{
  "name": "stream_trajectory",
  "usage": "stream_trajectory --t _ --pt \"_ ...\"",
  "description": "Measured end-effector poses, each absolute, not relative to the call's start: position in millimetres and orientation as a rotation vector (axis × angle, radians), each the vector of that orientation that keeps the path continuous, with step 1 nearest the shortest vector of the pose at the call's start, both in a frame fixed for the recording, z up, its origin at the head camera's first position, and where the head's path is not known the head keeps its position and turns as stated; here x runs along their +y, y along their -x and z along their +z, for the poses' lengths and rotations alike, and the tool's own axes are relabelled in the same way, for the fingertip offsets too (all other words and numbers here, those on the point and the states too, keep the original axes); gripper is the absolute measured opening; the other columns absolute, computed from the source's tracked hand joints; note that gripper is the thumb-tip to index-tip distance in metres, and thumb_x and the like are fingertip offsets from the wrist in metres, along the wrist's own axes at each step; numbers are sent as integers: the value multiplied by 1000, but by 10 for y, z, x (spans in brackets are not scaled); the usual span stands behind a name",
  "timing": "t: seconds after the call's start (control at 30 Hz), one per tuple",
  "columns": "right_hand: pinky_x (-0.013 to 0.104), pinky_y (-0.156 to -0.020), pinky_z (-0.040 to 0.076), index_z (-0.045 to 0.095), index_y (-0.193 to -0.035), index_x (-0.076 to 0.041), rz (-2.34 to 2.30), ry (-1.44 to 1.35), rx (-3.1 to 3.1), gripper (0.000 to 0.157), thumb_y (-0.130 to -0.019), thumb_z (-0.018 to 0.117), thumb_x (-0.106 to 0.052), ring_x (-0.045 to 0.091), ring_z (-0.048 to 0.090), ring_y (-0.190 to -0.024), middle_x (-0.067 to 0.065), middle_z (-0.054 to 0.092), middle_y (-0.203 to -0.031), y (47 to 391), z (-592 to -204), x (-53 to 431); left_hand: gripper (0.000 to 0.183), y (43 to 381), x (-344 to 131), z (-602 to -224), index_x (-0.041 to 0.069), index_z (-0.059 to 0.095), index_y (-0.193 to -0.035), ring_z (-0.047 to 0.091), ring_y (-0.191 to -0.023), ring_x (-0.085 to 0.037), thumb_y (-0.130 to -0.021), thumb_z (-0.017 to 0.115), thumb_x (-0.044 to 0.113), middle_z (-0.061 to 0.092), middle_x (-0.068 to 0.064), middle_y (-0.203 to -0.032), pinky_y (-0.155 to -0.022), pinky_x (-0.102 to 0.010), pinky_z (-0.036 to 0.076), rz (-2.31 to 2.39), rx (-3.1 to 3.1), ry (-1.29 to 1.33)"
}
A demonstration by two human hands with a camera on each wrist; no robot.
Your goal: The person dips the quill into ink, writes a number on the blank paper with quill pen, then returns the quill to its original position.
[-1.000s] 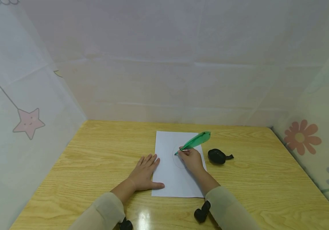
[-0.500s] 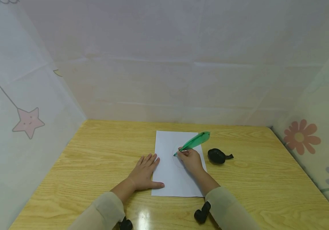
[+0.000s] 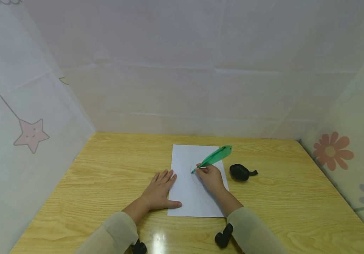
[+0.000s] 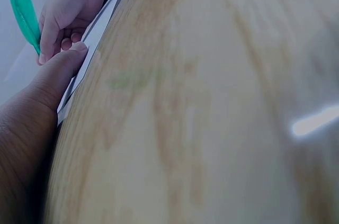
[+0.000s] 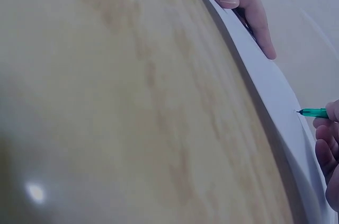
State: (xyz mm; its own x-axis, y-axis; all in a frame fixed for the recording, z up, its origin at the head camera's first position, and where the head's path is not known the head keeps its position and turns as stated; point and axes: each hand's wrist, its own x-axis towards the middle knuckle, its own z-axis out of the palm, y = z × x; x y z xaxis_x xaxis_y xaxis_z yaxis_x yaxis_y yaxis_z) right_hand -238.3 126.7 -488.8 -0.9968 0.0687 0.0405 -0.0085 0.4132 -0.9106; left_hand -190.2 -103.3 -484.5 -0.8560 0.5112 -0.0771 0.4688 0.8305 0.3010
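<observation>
A white sheet of paper lies on the wooden table, with a thin, faint round outline on its upper right part. My right hand pinches a green feather pen near its tip, the plume slanting up to the right. In the right wrist view the dark point of the pen meets the paper. My left hand lies flat with fingers spread, across the paper's left edge, its thumb on the sheet. The left wrist view shows that thumb close below the right hand.
Right of the paper, a black rounded object with a short tail sits on the table. Pale cloth walls with printed star and flowers enclose the back and sides. Dark wrist-worn devices hang by both sleeves.
The pen tip has slid slightly down and left along the left side of the round outline, my right fingers moving with it. My left hand stays in place.
</observation>
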Motion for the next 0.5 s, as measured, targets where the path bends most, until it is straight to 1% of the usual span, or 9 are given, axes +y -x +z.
stream_trajectory --t 0.23,0.5 --pt "18 -62 49 72 -108 -1 1663 52 -2577 24 -90 70 -15 2 61 -70 15 76 -91 2379 -4894 1267 107 1901 -1032 -4847 9 23 -156 11 -154 -30 -79 58 75 15 -11 -165 -124 -54 7 419 2855 -767" --pt "19 -61 50 72 -109 -1 1675 71 -2568 25 -90 70 -16 4 63 -71 16 76 -92 2376 -4891 1261 107 1903 -1033 -4850 9 24 -156 10 -154 -30 -79 57 75 15 -11 -165 -124 -54 7 415 2859 -767"
